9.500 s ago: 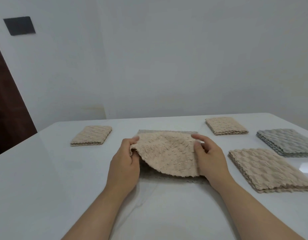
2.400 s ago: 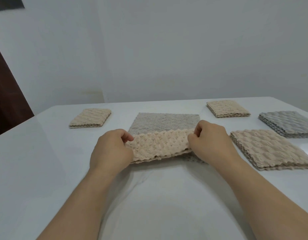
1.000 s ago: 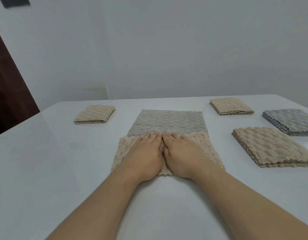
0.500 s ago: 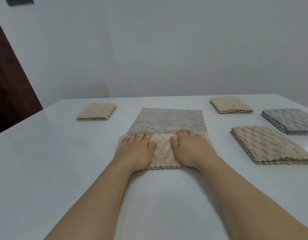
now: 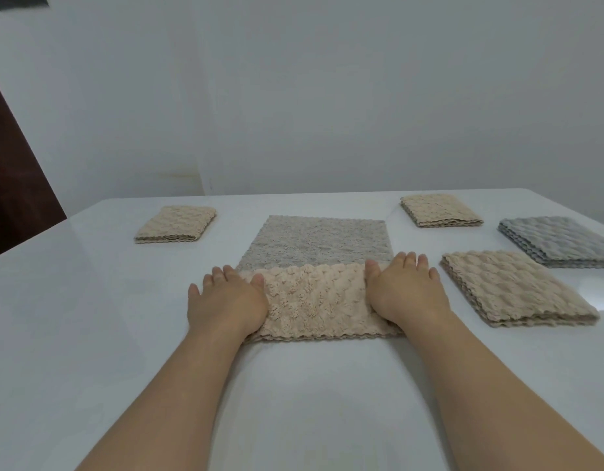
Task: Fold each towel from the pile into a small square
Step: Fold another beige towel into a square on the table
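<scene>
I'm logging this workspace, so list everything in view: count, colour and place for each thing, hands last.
Centre towel: one, beige with a grey reverse, table centre, near edge folded over.
Small folded towel: one, beige, far left of the table.
Small folded stack: one, beige, far right.
Large beige stack: one, beige, near right.
Grey stack: one, grey, right edge, beyond the large beige stack.
Table: one, white.
Wall: white, behind the table.
Brown panel: one, dark brown, left edge, perhaps a door.
Dark plate: one, on the wall, top left corner.
Left hand: flat on the centre towel's left end.
Right hand: flat on its right end.
</scene>
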Tool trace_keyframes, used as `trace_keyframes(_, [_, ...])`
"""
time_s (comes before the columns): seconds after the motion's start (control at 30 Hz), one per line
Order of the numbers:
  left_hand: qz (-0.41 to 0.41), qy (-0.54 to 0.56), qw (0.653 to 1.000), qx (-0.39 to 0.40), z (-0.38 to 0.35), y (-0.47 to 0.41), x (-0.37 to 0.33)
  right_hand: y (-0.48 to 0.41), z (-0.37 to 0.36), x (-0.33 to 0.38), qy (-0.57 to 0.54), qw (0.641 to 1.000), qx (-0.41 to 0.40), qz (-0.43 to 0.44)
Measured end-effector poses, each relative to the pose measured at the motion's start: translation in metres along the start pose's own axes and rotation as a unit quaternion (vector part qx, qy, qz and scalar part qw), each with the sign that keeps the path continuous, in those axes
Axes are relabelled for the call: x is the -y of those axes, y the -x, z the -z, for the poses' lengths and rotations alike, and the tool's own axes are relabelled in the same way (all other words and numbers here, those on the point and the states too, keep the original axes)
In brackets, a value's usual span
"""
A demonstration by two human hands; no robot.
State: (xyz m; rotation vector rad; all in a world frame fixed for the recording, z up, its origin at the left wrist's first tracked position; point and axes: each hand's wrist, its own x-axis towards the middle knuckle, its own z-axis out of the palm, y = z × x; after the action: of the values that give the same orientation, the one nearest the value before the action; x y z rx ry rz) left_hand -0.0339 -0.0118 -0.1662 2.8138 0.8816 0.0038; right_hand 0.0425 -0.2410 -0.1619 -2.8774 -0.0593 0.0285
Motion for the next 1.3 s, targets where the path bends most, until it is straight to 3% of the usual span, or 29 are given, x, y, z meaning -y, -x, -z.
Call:
trace_keyframes(0.1, [-0.027, -0.015, 0.995, -0.093, 0.006, 0.001, 0.001, 0.007, 0.002, 0.013, 0.019, 0.991, -0.062, 0.117])
trace_keyframes(0.17, [-0.142, 0.015, 0.98, -0.142, 0.009, 0.003, -0.003, 0.016, 0.0, 0.029, 0.008, 0.973, -0.06, 0.222])
trace_keyframes(0.27, [-0.311, 0.047, 0.947, -0.066, 0.003, 0.011, -0.016, 0.025, -0.013, 0.041, 0.025, 0.947, -0.018, 0.32])
trace_keyframes(0.33, [-0.335, 0.01, 0.942, -0.02, -0.007, 0.013, -0.019, 0.026, -0.02, 0.041, 0.055, 0.942, 0.002, 0.332])
trace_keyframes(0.47, [-0.288, -0.039, 0.957, -0.006, -0.01, 0.011, -0.013, 0.025, -0.021, 0.04, 0.065, 0.949, 0.013, 0.308])
trace_keyframes(1.03, [-0.097, -0.008, 0.995, 0.031, -0.005, 0.006, 0.02, 0.012, -0.005, -0.014, 0.011, 0.992, 0.051, 0.111])
trace_keyframes(1.3, [-0.038, 0.02, 0.999, 0.0, 0.004, -0.007, 0.024, -0.001, 0.004, -0.015, 0.013, 0.997, 0.024, 0.078])
